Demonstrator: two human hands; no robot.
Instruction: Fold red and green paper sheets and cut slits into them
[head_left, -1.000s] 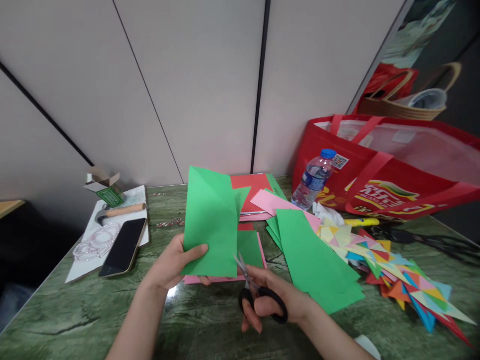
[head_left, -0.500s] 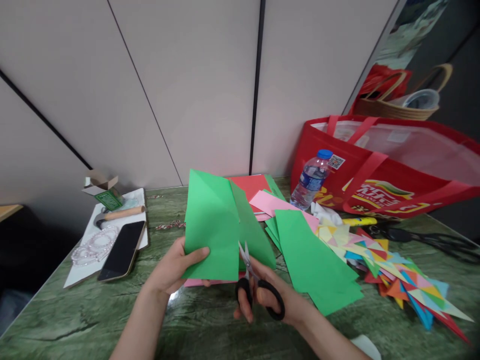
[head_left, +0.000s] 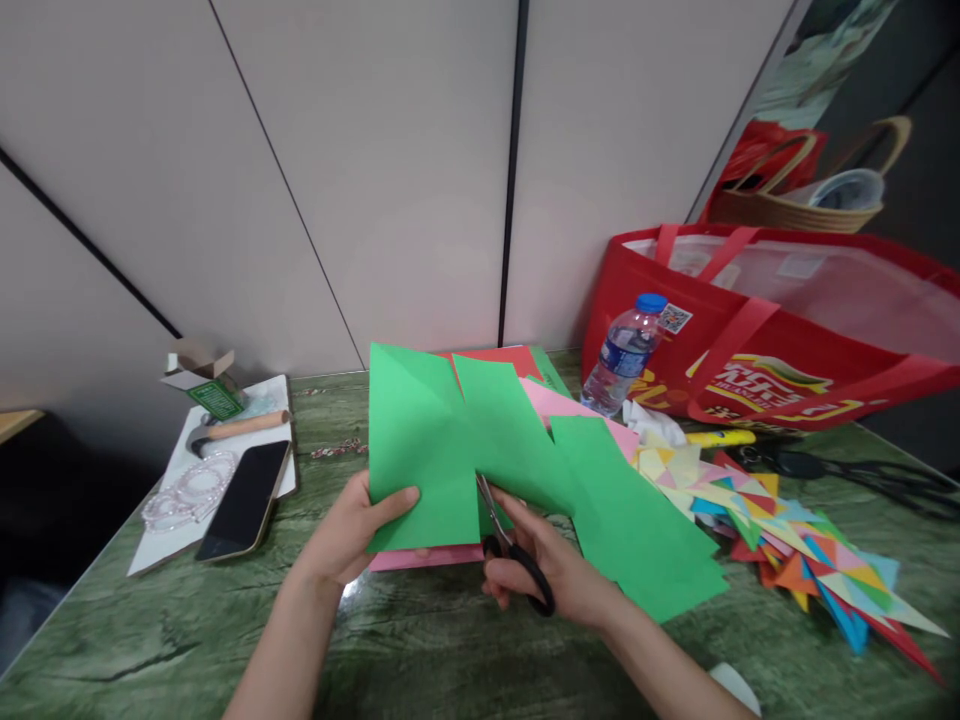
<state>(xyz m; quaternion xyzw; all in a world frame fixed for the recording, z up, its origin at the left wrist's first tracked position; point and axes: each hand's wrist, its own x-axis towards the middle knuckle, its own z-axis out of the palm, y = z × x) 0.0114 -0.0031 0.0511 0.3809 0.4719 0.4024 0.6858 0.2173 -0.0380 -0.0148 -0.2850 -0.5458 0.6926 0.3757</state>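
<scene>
My left hand (head_left: 379,525) grips the left edge of a green paper sheet (head_left: 421,450), thumb on top. My right hand (head_left: 540,560) holds black-handled scissors (head_left: 534,578), its fingers through the handles. The blades look nearly closed, with their tips at a slit in the sheet. A green flap (head_left: 510,420) lies to the right of the slit, over my right fingers. Beneath the sheet, the edge of pink paper (head_left: 427,558) shows. To the right rests a stack of cut green pieces (head_left: 645,530).
Right of the green stack are folded multicoloured paper pieces (head_left: 810,560), a yellow marker (head_left: 720,438), a water bottle (head_left: 626,355) and a red bag (head_left: 675,370). At left lie a phone (head_left: 244,500), a wooden-handled tool (head_left: 244,426), beads (head_left: 187,492) and a small green box (head_left: 217,397).
The scissor blades have closed and now angle leftward. The green flap has opened out to the right, and the slit shows wider. My left hand has hardly moved.
</scene>
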